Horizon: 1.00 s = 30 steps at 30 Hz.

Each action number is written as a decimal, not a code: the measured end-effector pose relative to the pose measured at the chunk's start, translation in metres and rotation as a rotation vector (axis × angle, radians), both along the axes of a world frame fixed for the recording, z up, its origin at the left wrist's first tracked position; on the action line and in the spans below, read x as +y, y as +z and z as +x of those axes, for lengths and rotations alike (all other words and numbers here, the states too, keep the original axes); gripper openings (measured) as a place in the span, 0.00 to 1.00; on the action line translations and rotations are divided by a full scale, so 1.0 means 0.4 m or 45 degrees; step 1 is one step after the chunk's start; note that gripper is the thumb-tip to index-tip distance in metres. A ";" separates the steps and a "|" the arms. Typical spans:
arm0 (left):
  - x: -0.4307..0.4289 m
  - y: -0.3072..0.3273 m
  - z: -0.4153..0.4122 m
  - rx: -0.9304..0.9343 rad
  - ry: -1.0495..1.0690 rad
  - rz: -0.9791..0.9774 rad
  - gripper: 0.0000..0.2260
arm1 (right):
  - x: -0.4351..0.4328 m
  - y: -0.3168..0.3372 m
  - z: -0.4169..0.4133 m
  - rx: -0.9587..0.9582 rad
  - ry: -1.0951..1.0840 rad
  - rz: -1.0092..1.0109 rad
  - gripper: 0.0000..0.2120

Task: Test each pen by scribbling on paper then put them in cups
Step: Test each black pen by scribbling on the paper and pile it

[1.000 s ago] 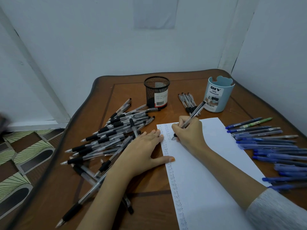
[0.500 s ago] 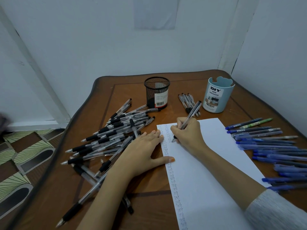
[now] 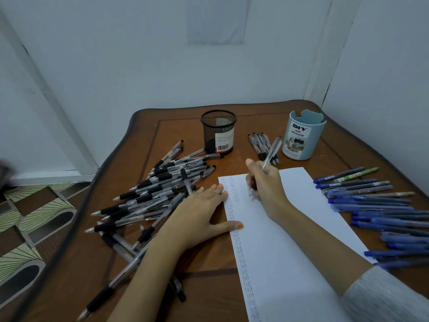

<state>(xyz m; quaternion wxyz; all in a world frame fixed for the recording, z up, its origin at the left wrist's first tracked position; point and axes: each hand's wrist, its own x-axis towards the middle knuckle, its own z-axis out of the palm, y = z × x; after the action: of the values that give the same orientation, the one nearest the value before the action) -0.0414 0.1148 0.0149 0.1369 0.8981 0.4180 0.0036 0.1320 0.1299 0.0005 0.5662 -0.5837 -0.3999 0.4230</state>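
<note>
My right hand (image 3: 268, 184) grips a clear black-grip pen (image 3: 270, 154), its tip down on the white paper (image 3: 301, 228) beside columns of small written words. My left hand (image 3: 202, 212) lies flat, fingers straight, pressing the paper's left edge against the table. A black mesh cup (image 3: 218, 131) stands at the back centre and a light blue cup (image 3: 303, 135) labelled DIY at the back right. A big pile of black-grip pens (image 3: 157, 194) lies left of my left hand. Several blue pens (image 3: 376, 205) lie right of the paper.
A small group of black-grip pens (image 3: 261, 145) lies between the two cups. The brown wooden table (image 3: 162, 126) has a curved edge; the patterned floor (image 3: 30, 219) drops away at the left. White walls close in behind and to the right.
My right hand has shifted slightly down and right on the paper with the pen as it writes. My left hand has stayed in place.
</note>
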 end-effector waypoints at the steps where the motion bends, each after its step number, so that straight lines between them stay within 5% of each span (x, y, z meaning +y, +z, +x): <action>1: 0.000 -0.001 0.000 0.000 0.001 -0.003 0.38 | -0.001 0.003 0.002 0.012 0.039 -0.008 0.13; 30: 0.001 0.001 -0.003 0.005 0.010 -0.023 0.38 | 0.001 -0.001 0.012 -0.140 0.130 0.023 0.11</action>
<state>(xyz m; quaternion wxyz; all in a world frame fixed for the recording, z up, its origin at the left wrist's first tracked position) -0.0425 0.1152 0.0151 0.1443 0.8951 0.4219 -0.0013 0.1366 0.1301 0.0000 0.5262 -0.5799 -0.4634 0.4149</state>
